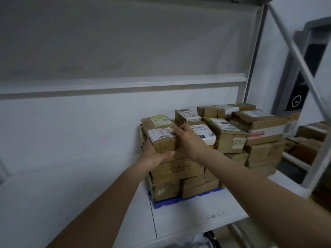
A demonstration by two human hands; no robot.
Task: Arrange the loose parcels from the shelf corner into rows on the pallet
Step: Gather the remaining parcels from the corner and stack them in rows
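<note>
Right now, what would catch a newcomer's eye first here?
Two bare hands meet on one brown parcel atop the stack: the left hand cups its near lower edge, the right hand holds its right side. Beneath, more parcels sit stacked on a blue pallet in the white shelf corner.

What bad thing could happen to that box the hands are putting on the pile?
The top parcel is held by the left hand from below and the right hand on its side. It sits at the stack's front left corner, so it might slip off forward once let go. The boxes under it look uneven, so the stack on the blue pallet may lean. The crushed parcels on the right may slide too.
</note>
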